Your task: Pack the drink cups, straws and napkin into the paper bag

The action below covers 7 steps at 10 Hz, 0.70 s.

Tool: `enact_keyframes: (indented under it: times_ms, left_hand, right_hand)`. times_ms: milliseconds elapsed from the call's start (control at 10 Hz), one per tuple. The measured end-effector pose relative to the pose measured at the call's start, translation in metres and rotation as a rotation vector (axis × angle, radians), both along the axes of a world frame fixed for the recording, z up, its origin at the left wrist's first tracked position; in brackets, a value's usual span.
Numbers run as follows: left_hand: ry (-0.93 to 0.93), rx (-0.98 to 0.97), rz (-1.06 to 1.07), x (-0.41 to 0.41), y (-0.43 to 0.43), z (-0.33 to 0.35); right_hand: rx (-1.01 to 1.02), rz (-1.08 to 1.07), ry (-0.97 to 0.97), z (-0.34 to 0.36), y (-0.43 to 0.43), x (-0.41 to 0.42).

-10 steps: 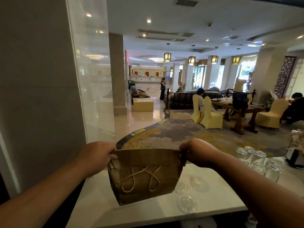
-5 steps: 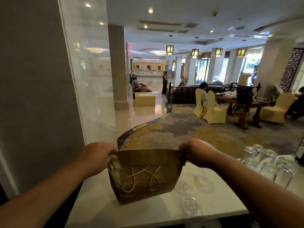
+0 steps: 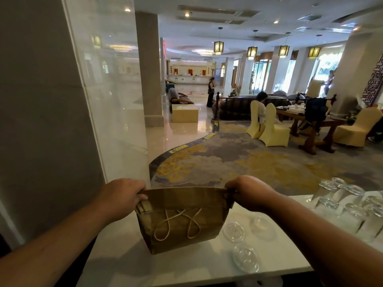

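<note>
1. Left hand (image 3: 122,196) clamped on the left end of the paper bag (image 3: 182,219), fingers curled over the folded top edge.
2. Right hand (image 3: 247,192) clamped likewise on the right end; hands well apart, at 9 and 3 o'clock of the bag.
3. Bag top folded over and stretched flat between both grips; twine handles (image 3: 176,224) hanging loose against the near face (contents hidden).
4. Bag base resting on the white counter (image 3: 196,270), slightly tilted, low in the centre of the view.
5. Clear plastic lids (image 3: 245,257) lying flat on the counter at 4 o'clock of the bag, just beside it.
6. Upturned glasses (image 3: 350,201) grouped at 3 o'clock, well apart from the bag, past the right forearm.
</note>
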State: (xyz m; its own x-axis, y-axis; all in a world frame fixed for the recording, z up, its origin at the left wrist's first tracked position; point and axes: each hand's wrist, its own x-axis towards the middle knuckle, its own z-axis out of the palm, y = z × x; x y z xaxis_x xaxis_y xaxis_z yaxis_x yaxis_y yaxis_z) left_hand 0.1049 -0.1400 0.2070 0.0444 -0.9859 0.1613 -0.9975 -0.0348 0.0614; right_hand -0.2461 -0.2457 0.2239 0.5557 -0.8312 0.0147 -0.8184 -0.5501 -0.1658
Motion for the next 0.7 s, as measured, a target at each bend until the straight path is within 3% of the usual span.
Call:
enact_keyframes:
  times_ms: [600, 700]
  left_hand:
    - [0.075, 0.071, 0.003, 0.005, -0.014, -0.04]
    - [0.077, 0.012, 0.002, 0.005, -0.013, -0.032]
  right_hand:
    - [0.089, -0.044, 0.034, -0.03, -0.013, 0.014]
    - [0.009, -0.055, -0.018, -0.024, -0.014, 0.014]
